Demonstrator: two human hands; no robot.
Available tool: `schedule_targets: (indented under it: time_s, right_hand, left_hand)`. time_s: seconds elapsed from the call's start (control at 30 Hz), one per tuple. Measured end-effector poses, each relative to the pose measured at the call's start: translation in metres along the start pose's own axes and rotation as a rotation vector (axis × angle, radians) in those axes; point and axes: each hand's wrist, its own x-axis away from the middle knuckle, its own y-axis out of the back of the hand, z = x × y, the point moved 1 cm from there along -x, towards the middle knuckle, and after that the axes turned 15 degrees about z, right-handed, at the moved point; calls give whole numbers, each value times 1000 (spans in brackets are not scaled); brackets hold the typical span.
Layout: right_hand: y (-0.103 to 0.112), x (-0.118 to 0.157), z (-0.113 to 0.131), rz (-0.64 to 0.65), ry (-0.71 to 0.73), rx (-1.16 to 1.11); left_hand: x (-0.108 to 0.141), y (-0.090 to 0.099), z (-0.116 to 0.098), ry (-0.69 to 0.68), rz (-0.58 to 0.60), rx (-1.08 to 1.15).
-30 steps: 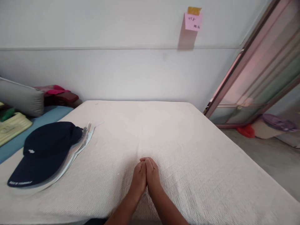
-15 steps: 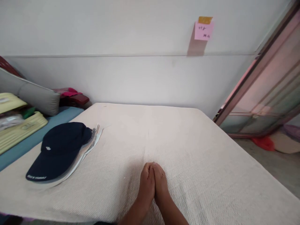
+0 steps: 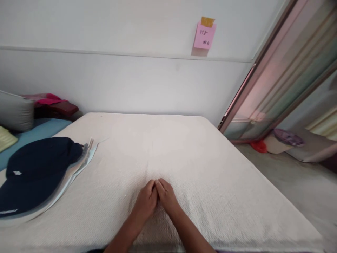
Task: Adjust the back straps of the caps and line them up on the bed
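Near the front of the cloth-covered table, my left hand and my right hand meet with their fingertips and thumbs touching. Both are closed, fingers curled inward, and nothing shows in either of them. The undersides of the fingers are hidden from above. Off to the left lies a dark navy cap, its brim pointing toward the lower left. It rests on a stack of pale, thin sheets or layers, well apart from my hands.
Behind the table is a white wall with a pink note taped on it. At the left are a grey cushion, a blue surface and pink cloth. A framed glass door stands at the right, with bags on the floor.
My view has turned to the right, so the cap, note and door sit farther left. My hands stay together, their wrists now farther apart and the fingers more curled.
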Motion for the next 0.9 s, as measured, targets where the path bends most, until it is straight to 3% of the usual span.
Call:
schedule_targets:
  time_s: [0.1, 0.17, 0.37, 0.57, 0.9]
  right_hand:
    - [13, 1, 9, 65, -88, -157]
    - [22, 1, 15, 34, -130, -263]
    - [38, -1, 27, -41, -73, -449]
    - [42, 0, 35, -61, 13, -460]
    - [63, 9, 73, -94, 118, -442]
  left_hand:
    - [2, 8, -6, 12, -19, 75]
    - [3, 14, -10, 29, -48, 137]
    - [4, 25, -16, 83, -68, 284]
    - [7, 30, -21, 139, -35, 333]
    - [15, 53, -58, 92, -5, 380]
